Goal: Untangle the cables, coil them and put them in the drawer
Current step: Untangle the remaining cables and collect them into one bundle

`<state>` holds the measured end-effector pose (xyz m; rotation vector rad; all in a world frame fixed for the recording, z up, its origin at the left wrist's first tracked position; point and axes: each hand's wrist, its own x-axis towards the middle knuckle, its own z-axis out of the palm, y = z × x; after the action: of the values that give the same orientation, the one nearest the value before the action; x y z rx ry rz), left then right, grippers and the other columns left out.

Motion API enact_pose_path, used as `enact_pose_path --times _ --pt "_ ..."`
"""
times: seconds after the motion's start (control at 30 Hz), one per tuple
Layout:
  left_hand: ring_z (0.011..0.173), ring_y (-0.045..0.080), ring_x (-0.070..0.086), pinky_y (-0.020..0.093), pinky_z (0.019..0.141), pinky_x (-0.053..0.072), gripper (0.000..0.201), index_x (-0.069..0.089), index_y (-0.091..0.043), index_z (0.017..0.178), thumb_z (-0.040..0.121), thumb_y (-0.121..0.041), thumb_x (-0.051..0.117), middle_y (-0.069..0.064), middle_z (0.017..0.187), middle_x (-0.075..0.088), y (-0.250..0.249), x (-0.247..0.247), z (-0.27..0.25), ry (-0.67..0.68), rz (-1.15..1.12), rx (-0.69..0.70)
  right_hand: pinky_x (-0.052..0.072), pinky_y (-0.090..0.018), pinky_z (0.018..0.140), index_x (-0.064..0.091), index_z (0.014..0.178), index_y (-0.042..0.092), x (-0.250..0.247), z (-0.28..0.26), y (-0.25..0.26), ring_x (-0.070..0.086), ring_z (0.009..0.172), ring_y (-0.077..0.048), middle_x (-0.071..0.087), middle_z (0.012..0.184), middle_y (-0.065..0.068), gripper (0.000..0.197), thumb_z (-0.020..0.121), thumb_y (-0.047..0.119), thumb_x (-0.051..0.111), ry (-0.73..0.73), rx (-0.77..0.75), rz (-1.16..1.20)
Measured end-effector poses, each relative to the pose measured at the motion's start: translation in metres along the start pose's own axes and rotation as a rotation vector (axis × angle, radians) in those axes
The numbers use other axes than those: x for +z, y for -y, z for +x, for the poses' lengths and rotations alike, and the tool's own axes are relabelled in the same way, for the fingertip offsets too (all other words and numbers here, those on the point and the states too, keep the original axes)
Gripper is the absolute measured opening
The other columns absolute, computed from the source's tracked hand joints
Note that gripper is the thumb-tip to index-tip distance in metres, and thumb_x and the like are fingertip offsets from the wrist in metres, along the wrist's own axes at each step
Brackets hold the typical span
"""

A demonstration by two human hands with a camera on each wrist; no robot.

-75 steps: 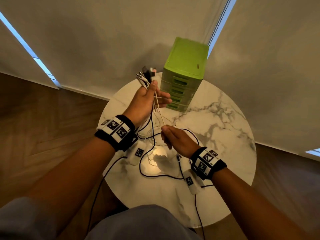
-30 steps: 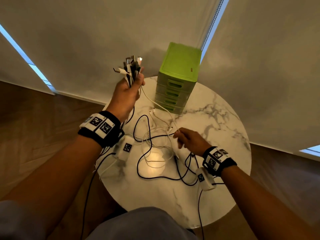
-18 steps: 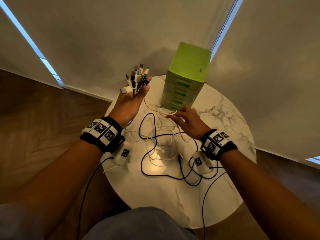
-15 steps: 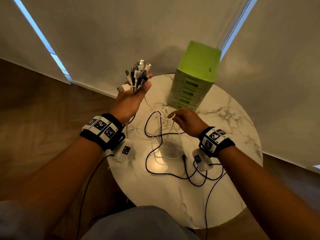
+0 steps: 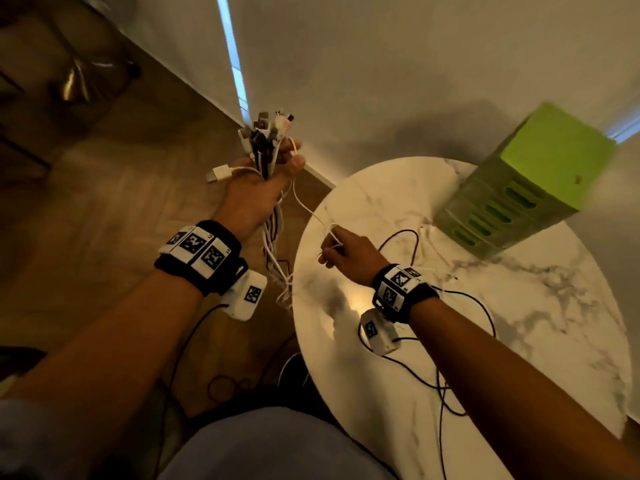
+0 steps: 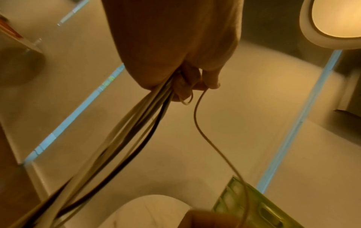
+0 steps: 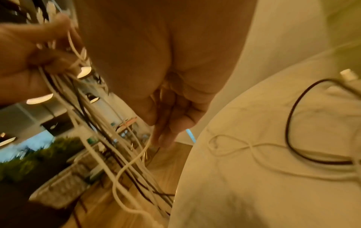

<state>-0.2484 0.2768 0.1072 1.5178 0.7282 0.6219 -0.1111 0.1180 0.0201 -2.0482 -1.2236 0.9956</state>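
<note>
Left hand swung off table | grips cable bundle | right hand pinches 1 white cable

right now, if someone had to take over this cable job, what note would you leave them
Left hand: grips the cable bundle, plug ends up, held off the table's left edge; the cords hang toward the floor.
Right hand: pinches one thin white cable that runs up to the left hand, over the marble table.
A black cable and more white cable lie loose on the table near the green drawer unit.
Done: ends gathered in one hand.
Left: separate each cable, coil them, put them in a drawer. No drawer looks pulled out.
</note>
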Motion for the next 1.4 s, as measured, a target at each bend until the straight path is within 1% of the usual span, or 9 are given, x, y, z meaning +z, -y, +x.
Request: enact_pose_path --times 0.2,0.43,0.57,0.73,0.83,0.9,1.0,1.13,1.4 --pt "0.074 -0.003 0.059 0.033 0.085 0.047 0.021 0.072 -0.028 0.11 0.09 -0.031 0.076 -0.011 0.1 0.074 0.026 -0.046 -0.001 -0.087 0.005 -0.062 0.041 -0.03 0.098 0.048 0.139 0.023 0.038 0.027 0.042 0.048 0.119 -0.018 0.05 0.135 -0.002 0.075 0.076 0.044 0.082 0.082 -0.193 -0.113" --pt "0.074 -0.008 0.064 0.016 0.074 0.048 0.017 0.073 -0.025 0.11 0.095 -0.032 0.071 -0.015 0.093 0.074 0.039 -0.059 -0.007 -0.023 0.033 -0.101 0.053 -0.02 0.073 0.059 0.108 0.008 0.057 0.05 0.076 0.068 0.082 -0.012 0.071 0.094 -0.009 0.011 0.102 0.017 0.055 -0.076 -0.314 0.105" --pt "0.057 0.005 0.046 0.033 0.062 0.04 0.036 0.074 -0.04 0.099 0.093 -0.069 0.053 -0.016 0.072 0.059 0.041 -0.076 0.003 -0.128 0.077 -0.161 0.056 -0.028 0.079 0.061 0.107 0.013 0.071 0.06 0.038 0.071 0.086 -0.018 0.073 0.096 -0.005 0.012 0.101 0.022 0.057 -0.089 -0.165 0.008" --pt "0.051 0.012 0.03 0.031 0.054 0.029 0.036 0.066 -0.038 0.085 0.096 -0.067 0.046 -0.007 0.06 0.033 0.038 -0.092 0.012 -0.151 -0.001 -0.121 0.05 -0.038 0.098 0.069 0.116 0.012 0.088 0.052 -0.012 0.065 0.11 -0.025 0.069 0.119 -0.01 0.024 0.094 0.008 0.061 0.175 0.001 -0.175" --pt "0.052 0.014 0.028 0.033 0.055 0.024 0.044 0.054 -0.028 0.08 0.094 -0.069 0.049 -0.005 0.061 0.032 0.037 -0.094 0.015 -0.123 -0.031 -0.146 0.046 -0.037 0.104 0.063 0.126 0.01 0.074 0.055 -0.01 0.059 0.121 -0.028 0.061 0.129 -0.012 0.039 0.089 -0.003 0.058 0.008 -0.031 -0.11" --pt "0.055 0.013 0.027 0.033 0.054 0.023 0.041 0.055 -0.028 0.074 0.095 -0.062 0.051 -0.005 0.061 0.033 0.035 -0.093 0.016 -0.074 -0.114 -0.159 0.046 -0.034 0.104 0.06 0.129 0.011 0.057 0.062 0.014 0.058 0.122 -0.023 0.06 0.131 -0.009 0.038 0.093 0.001 0.057 -0.113 -0.085 0.022" --pt "0.055 0.013 0.03 0.03 0.053 0.026 0.04 0.061 -0.03 0.072 0.092 -0.064 0.053 -0.006 0.06 0.036 0.033 -0.088 0.016 0.024 -0.13 -0.151 0.052 -0.033 0.096 0.055 0.134 0.022 0.034 0.063 0.072 0.061 0.116 -0.011 0.062 0.131 0.004 0.034 0.1 0.021 0.053 0.091 -0.132 0.274" --pt "0.059 0.019 0.032 0.033 0.054 0.029 0.04 0.064 -0.034 0.081 0.094 -0.069 0.05 0.005 0.067 0.038 0.031 -0.084 0.017 0.071 0.002 -0.156 0.055 -0.025 0.071 0.054 0.115 0.02 0.036 0.052 0.116 0.07 0.084 -0.009 0.072 0.094 0.003 0.015 0.101 0.025 0.057 0.24 -0.274 0.16" --pt "0.049 0.013 0.05 0.031 0.057 0.045 0.056 0.055 -0.021 0.069 0.098 -0.067 0.043 -0.007 0.05 0.05 0.029 -0.098 0.03 -0.245 0.185 -0.201 0.062 -0.038 0.074 0.055 0.101 0.006 0.051 0.037 0.1 0.071 0.086 -0.016 0.069 0.092 -0.011 0.003 0.102 0.007 0.053 -0.021 -0.162 0.551"
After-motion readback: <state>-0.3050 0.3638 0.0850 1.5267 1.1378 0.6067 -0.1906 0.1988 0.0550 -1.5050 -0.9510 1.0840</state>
